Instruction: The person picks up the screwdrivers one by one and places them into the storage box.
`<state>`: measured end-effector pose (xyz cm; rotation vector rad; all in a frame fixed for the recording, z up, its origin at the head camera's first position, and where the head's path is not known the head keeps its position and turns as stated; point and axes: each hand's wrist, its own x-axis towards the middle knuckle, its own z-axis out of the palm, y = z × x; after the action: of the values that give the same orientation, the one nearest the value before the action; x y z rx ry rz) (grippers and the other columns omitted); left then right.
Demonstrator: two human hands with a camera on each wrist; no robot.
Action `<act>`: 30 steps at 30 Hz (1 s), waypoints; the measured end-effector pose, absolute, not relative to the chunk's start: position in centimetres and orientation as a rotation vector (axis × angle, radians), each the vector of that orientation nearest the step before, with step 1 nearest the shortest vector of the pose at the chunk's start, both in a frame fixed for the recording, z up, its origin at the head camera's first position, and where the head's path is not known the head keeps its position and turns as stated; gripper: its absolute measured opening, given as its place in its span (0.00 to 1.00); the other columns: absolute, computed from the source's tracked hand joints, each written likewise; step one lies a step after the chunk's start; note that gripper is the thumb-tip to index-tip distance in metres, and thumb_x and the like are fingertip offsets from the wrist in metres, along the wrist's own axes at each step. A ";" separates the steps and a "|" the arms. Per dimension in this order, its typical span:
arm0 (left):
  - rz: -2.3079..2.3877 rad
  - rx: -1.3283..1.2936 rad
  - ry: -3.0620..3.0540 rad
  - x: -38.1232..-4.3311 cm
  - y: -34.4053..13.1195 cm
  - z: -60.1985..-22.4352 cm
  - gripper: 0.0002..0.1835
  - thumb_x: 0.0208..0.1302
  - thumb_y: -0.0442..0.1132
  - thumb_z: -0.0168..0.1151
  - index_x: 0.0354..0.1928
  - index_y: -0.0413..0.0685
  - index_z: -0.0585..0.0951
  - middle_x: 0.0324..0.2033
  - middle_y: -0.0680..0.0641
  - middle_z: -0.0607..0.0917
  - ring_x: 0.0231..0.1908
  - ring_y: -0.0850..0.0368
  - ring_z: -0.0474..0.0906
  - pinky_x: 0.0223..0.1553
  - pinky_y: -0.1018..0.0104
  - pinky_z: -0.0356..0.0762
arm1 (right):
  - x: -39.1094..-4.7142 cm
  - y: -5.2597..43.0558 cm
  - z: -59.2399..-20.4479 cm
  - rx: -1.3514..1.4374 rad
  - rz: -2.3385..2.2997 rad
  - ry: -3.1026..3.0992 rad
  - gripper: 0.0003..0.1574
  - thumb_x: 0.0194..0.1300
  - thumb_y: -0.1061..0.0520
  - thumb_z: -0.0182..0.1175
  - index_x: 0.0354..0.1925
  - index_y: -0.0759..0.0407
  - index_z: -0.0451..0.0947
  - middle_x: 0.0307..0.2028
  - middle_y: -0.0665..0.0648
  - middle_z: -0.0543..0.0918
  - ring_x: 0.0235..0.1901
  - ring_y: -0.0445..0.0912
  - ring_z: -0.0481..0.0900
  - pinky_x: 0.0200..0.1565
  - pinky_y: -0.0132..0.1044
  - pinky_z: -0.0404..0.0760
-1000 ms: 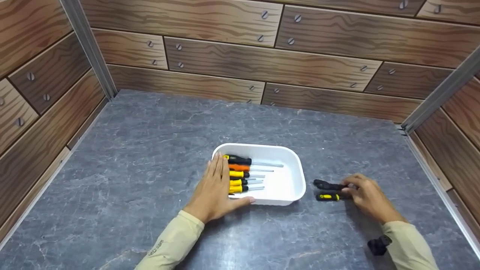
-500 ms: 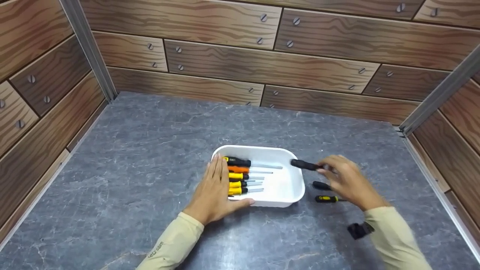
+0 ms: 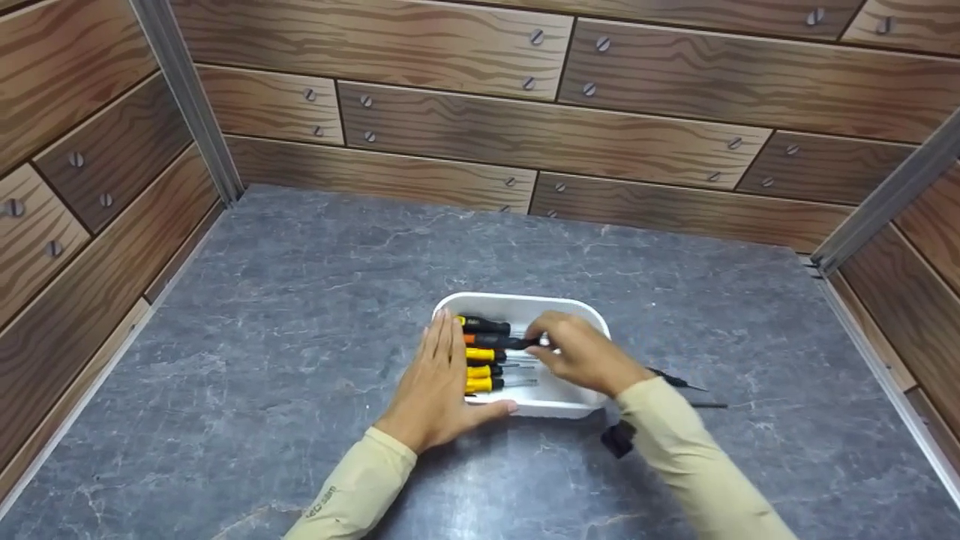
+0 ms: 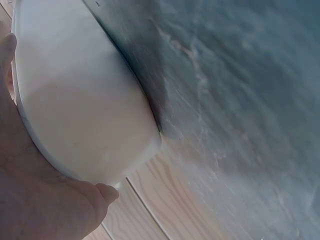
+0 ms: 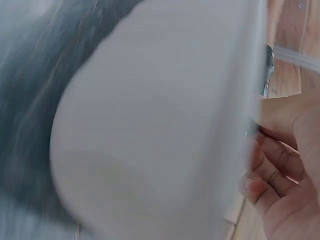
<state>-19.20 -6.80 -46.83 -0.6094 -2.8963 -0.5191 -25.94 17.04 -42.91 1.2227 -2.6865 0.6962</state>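
In the head view, a white tray (image 3: pixel 562 409) holds several screwdrivers lying side by side, handles to the left. Among them are yellow-handled screwdrivers (image 3: pixel 484 385) and a black screwdriver with a yellow end (image 3: pixel 487 325). My left hand (image 3: pixel 431 382) rests along the tray's left rim with straight fingers, its thumb on the front rim. Inside the tray, my right hand (image 3: pixel 581 352) pinches a black-handled screwdriver (image 3: pixel 499 342), its handle pointing left and mostly covering an orange one. The right wrist view shows the tray's outer wall (image 5: pixel 140 115) and my curled fingers behind its rim.
Right of the tray, partly behind my right forearm, lie another black screwdriver (image 3: pixel 671 379) and one whose dark shaft (image 3: pixel 709 405) shows. The grey marbled tabletop (image 3: pixel 337 262) is bounded by wood-patterned walls (image 3: pixel 450 120) at the back and sides.
My right hand has lifted a black-handled screwdriver off the table and carried it left into the tray. My left hand keeps its place on the rim.
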 end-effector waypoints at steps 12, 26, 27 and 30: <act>-0.490 -0.635 -2.901 -19.2 -6.2 -46.8 0.71 0.56 0.85 0.42 0.76 0.23 0.48 0.76 0.25 0.46 0.77 0.36 0.40 0.77 0.48 0.40 | -26.2 13.3 -44.7 1.272 0.735 -2.792 0.10 0.64 0.64 0.68 0.44 0.68 0.84 0.39 0.61 0.86 0.36 0.51 0.82 0.42 0.43 0.84; -0.528 -0.632 -2.833 -19.2 -6.8 -47.0 0.69 0.57 0.83 0.47 0.75 0.23 0.52 0.75 0.25 0.50 0.77 0.36 0.43 0.77 0.47 0.44 | -26.6 12.4 -45.7 1.288 0.710 -2.742 0.09 0.64 0.63 0.69 0.43 0.67 0.84 0.39 0.57 0.82 0.38 0.49 0.81 0.44 0.43 0.82; -0.522 -0.629 -2.838 -19.2 -6.8 -47.0 0.69 0.57 0.83 0.46 0.75 0.23 0.52 0.75 0.25 0.50 0.77 0.37 0.43 0.77 0.47 0.44 | -26.6 12.4 -45.7 1.284 0.717 -2.746 0.09 0.64 0.63 0.69 0.42 0.67 0.85 0.39 0.57 0.82 0.38 0.49 0.81 0.44 0.43 0.82; -0.520 -0.624 -2.846 -19.2 -6.9 -47.0 0.69 0.57 0.84 0.45 0.75 0.23 0.51 0.75 0.25 0.49 0.77 0.37 0.42 0.77 0.48 0.42 | -26.6 12.3 -45.7 1.268 0.736 -2.763 0.08 0.64 0.63 0.69 0.42 0.66 0.85 0.38 0.57 0.83 0.38 0.49 0.80 0.44 0.44 0.82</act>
<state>-19.23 -6.91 -47.00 -0.6241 -2.8464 -0.5202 -26.62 12.31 -45.71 1.2684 -2.7634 0.7357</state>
